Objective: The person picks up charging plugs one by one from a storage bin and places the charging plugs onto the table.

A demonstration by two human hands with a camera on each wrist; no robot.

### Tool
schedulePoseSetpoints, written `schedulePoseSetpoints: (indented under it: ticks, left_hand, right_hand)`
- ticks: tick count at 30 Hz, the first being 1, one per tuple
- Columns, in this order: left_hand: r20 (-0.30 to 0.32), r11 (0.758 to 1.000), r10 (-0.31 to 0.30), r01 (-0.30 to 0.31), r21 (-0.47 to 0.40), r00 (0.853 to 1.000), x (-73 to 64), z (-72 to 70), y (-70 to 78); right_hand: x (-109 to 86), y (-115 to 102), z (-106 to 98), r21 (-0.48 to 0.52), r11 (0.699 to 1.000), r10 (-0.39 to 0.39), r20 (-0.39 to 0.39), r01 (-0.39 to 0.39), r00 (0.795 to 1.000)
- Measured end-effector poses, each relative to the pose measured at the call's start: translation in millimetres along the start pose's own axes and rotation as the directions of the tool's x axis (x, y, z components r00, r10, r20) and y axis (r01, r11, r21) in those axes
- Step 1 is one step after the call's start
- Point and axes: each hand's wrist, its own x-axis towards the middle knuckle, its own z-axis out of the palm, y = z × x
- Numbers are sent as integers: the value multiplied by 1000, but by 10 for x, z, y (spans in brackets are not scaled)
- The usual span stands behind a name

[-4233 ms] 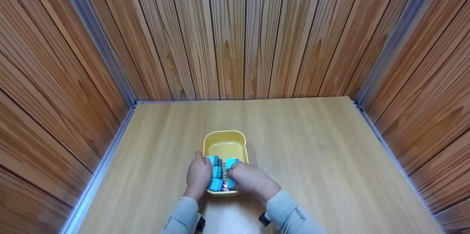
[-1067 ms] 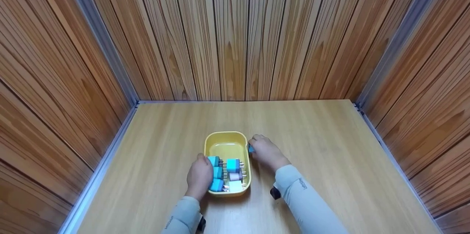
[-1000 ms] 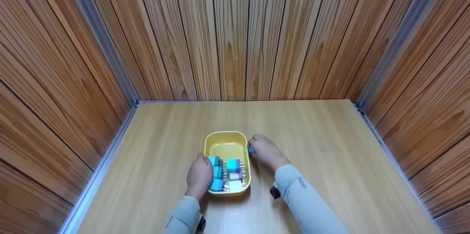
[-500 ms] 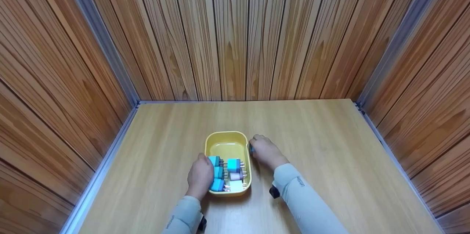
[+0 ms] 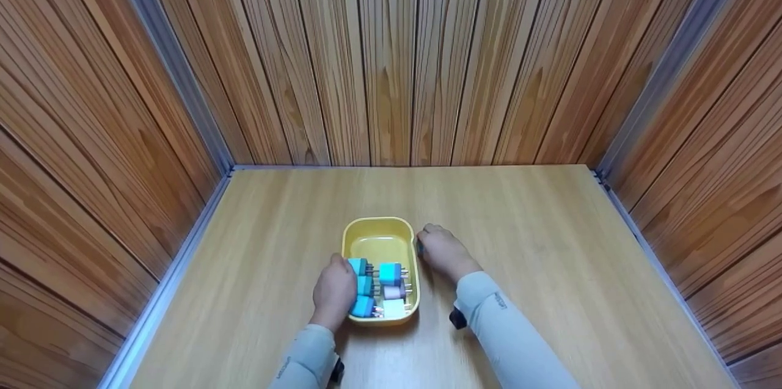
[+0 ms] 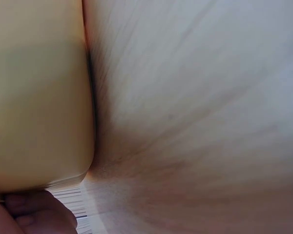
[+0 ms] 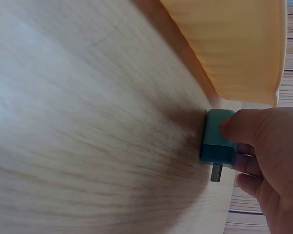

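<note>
A yellow plastic bin sits on the table. My left hand grips its left side, thumb over the rim; in the left wrist view the curled fingers are at the bin wall. Just outside the right wall, my right hand pinches a teal charger plug between thumb and fingers, low over the tabletop, a metal prong sticking out. Inside the bin, blue plugs line the left side. Opposite them lie one blue plug, a lilac one and a white one.
The light wood table spreads around the bin. Wood-plank walls enclose it at the back and both sides, with metal strips in the corners. Dark wrist devices hang under both sleeves.
About four seconds ago my right hand was over the plugs inside the bin; it has moved out to the right with one. During the last second both hands have stayed nearly still.
</note>
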Motion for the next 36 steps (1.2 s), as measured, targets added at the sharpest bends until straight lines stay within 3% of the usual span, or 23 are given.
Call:
schedulePoseSetpoints:
  ticks: [9,15,20,27,32,36]
  left_hand:
    - [-57,995,72,-68,67,996,6,2,5]
    - [-21,999,16,-15,28,1000,-7,0,5]
    - [-12,1000,6,-6,16,1000,-14,-1,9]
    - [-3,1000,2,-2,11,1000,-5,-13,11]
    - [-10,1000,6,-6,9,1000,-8,-11,15]
    - [-22,999,24,-23,46,999,-18,-18,26]
  right_hand:
    - [-9,-4,25,-97,992,-84,-79,76,993]
    - [-18,-13,20,-28,999,-18,-44,17,999]
    - [-28,-8,8,-10,1000,16,-14,-16,1000]
    - [-30,26,0,-72,997,-40,-35,37,999]
    - [-67,34,-48,-75,997,-16,-24,14,1000]
    - [-113,33,-117,-76,997,-23,-60,19,998]
